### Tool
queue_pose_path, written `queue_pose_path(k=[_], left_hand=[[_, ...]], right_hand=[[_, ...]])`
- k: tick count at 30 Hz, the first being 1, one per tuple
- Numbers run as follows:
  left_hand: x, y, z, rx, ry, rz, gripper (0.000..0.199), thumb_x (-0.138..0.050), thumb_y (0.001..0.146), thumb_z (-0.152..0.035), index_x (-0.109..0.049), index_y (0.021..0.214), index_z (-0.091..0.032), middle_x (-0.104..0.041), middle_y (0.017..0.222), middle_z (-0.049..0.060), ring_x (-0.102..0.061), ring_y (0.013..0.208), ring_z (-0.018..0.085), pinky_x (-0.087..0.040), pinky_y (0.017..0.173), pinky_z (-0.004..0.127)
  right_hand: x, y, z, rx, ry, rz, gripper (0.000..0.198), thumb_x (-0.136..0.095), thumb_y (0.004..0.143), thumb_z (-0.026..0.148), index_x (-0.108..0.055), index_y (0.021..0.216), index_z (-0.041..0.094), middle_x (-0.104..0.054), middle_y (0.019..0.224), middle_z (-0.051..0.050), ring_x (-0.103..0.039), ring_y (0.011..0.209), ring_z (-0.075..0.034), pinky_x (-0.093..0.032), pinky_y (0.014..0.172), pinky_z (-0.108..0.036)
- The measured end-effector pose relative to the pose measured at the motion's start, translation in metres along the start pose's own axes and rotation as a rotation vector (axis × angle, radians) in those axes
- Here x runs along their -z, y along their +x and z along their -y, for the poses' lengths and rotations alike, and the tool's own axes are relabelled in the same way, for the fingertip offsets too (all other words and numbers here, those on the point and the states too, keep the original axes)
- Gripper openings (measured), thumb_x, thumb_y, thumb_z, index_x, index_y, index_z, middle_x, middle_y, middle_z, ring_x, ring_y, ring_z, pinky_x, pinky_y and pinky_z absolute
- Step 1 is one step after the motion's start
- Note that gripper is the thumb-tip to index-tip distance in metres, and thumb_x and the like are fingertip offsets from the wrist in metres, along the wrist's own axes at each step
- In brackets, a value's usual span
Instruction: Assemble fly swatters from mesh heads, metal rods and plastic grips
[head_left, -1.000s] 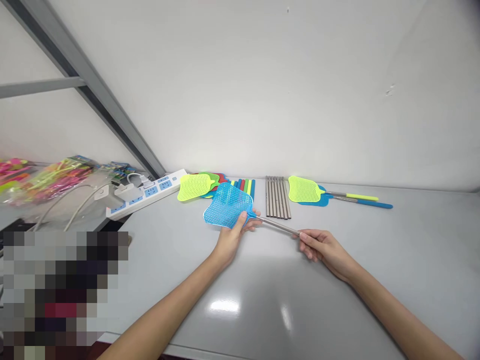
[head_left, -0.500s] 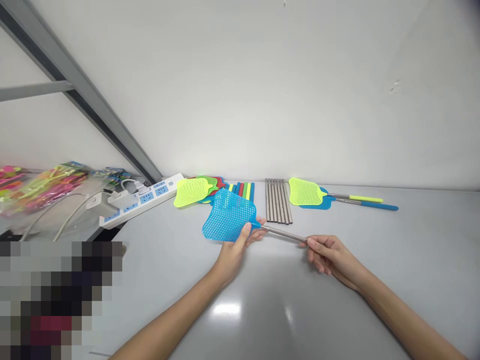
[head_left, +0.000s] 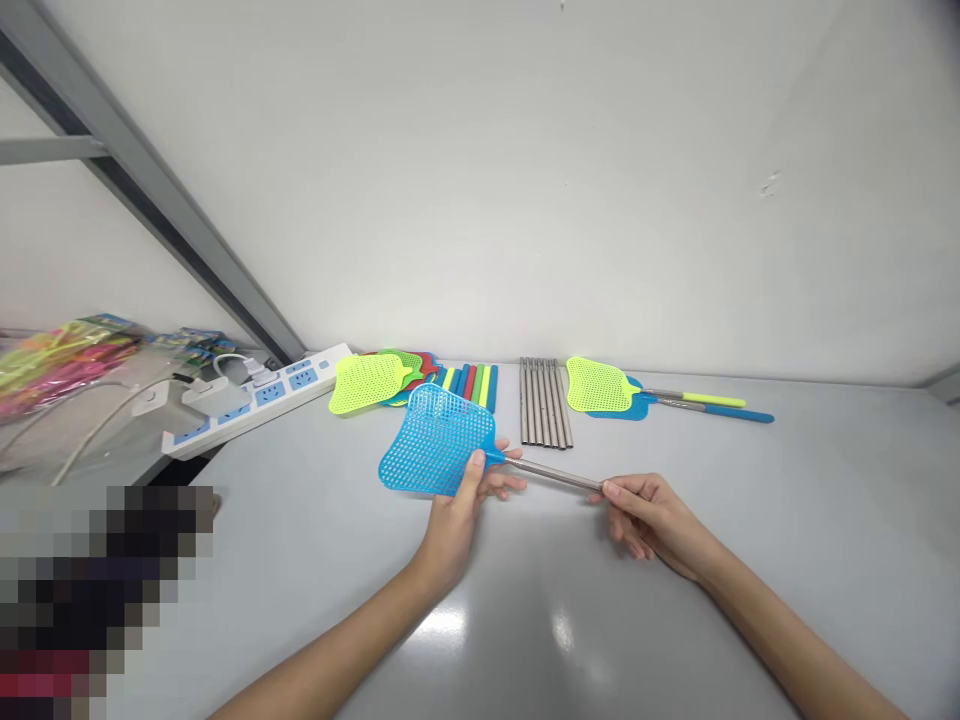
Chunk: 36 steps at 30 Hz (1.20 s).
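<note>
Between my hands, above the table, is a fly swatter with a blue mesh head (head_left: 439, 440) and a thin metal rod (head_left: 555, 474) joined to its neck. My left hand (head_left: 466, 490) is closed on the neck of the head, thumb on top. The rod's far end is pinched between thumb and fingers of my right hand (head_left: 637, 510). Behind them lie a row of bare metal rods (head_left: 543, 405) and a row of coloured grips (head_left: 480, 385). Loose swatter heads (head_left: 367, 383) in yellow, green, red and blue overlap on the left.
Two swatters with coloured grips, one yellow (head_left: 600, 385) and one blue (head_left: 739, 413), lie at the right. A white power strip (head_left: 315, 375) with plugs and cables runs along the left. Bagged colourful items (head_left: 67, 360) are beyond it. A metal frame post (head_left: 187, 230) stands against the wall.
My view has shifted slightly, so most things appear a little further left. Both hands still hold the blue swatter by its neck and rod end, in nearly the same pose.
</note>
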<state>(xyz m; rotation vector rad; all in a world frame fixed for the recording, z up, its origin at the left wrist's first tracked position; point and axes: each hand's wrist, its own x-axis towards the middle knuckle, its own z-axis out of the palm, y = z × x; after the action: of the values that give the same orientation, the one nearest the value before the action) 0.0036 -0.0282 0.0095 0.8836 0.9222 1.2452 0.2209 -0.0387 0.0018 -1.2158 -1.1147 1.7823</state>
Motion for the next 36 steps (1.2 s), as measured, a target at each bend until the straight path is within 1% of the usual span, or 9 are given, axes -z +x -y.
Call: queue_pose_path(k=[6,9,11,14,18,20,24,28,36], left_hand=[[0.001,-0.002,0.004,-0.079,-0.004,-0.122,0.025,-0.045,0.078,-0.036,-0.060,0.083,-0.016,-0.062,0.084,0.005,-0.055,0.062,0.014,-0.039,0.061,0.027],[0.003,-0.002,0.006,-0.134,0.057,-0.185,0.026,-0.045,0.078,-0.039,-0.061,0.079,-0.017,-0.062,0.075,0.003,-0.053,0.059,0.013,-0.040,0.061,0.027],[0.005,0.000,0.008,-0.137,0.103,-0.200,0.027,-0.045,0.077,-0.040,-0.061,0.078,-0.018,-0.062,0.074,0.003,-0.052,0.058,0.013,-0.040,0.061,0.026],[0.007,0.003,0.009,-0.097,0.126,-0.161,0.032,-0.042,0.079,-0.041,-0.062,0.080,-0.016,-0.062,0.077,0.005,-0.053,0.062,0.013,-0.040,0.063,0.027],[0.005,0.004,0.008,-0.016,0.042,-0.052,0.037,-0.040,0.079,-0.043,-0.061,0.081,-0.013,-0.062,0.077,0.008,-0.056,0.073,0.018,-0.042,0.064,0.028],[0.003,0.003,0.006,0.015,0.000,-0.013,0.036,-0.041,0.078,-0.043,-0.061,0.081,-0.013,-0.062,0.078,0.009,-0.057,0.076,0.020,-0.043,0.065,0.029],[0.000,-0.001,0.005,0.030,-0.035,0.010,0.036,-0.041,0.079,-0.043,-0.060,0.082,-0.013,-0.061,0.081,0.009,-0.057,0.079,0.020,-0.043,0.066,0.030],[-0.002,-0.004,0.005,0.035,-0.030,0.032,0.035,-0.039,0.080,-0.042,-0.060,0.084,-0.014,-0.062,0.081,0.008,-0.058,0.081,0.021,-0.043,0.068,0.031],[-0.003,-0.008,0.006,0.037,0.012,0.057,0.037,-0.033,0.083,-0.041,-0.058,0.088,-0.014,-0.063,0.086,0.010,-0.058,0.081,0.021,-0.043,0.067,0.030]], right_hand=[[-0.003,-0.003,0.000,-0.001,-0.111,-0.006,0.033,-0.053,0.072,0.041,-0.064,0.076,0.010,-0.050,0.040,0.000,-0.039,0.031,-0.006,-0.025,0.032,-0.018],[-0.005,-0.006,0.000,-0.006,-0.147,0.051,0.033,-0.052,0.073,0.041,-0.064,0.078,0.010,-0.045,0.039,0.001,-0.032,0.030,-0.004,-0.019,0.032,-0.019],[-0.009,-0.008,0.000,-0.031,-0.123,0.119,0.033,-0.050,0.074,0.041,-0.062,0.082,0.011,-0.042,0.039,0.003,-0.025,0.030,-0.002,-0.014,0.033,-0.020],[-0.018,-0.013,-0.002,-0.089,-0.037,0.228,0.032,-0.049,0.076,0.040,-0.061,0.086,0.011,-0.030,0.041,0.007,-0.019,0.035,-0.002,-0.013,0.036,-0.020],[-0.026,-0.017,-0.005,-0.126,0.050,0.204,0.031,-0.050,0.076,0.040,-0.059,0.087,0.012,-0.019,0.045,0.008,-0.015,0.039,-0.004,-0.011,0.037,-0.021],[-0.025,-0.018,-0.006,-0.146,0.075,0.192,0.031,-0.050,0.075,0.041,-0.059,0.087,0.013,-0.019,0.047,0.008,-0.014,0.039,-0.004,-0.010,0.037,-0.021],[-0.022,-0.017,-0.008,-0.163,0.096,0.194,0.032,-0.051,0.075,0.042,-0.059,0.085,0.013,-0.019,0.047,0.008,-0.013,0.039,-0.003,-0.009,0.037,-0.021],[-0.020,-0.016,-0.010,-0.151,0.136,0.209,0.030,-0.049,0.077,0.039,-0.059,0.084,0.012,-0.018,0.046,0.008,-0.013,0.039,-0.003,-0.010,0.036,-0.020],[-0.019,-0.017,-0.013,-0.139,0.166,0.204,0.029,-0.049,0.078,0.037,-0.059,0.085,0.011,-0.018,0.045,0.008,-0.013,0.038,-0.002,-0.009,0.036,-0.020]])
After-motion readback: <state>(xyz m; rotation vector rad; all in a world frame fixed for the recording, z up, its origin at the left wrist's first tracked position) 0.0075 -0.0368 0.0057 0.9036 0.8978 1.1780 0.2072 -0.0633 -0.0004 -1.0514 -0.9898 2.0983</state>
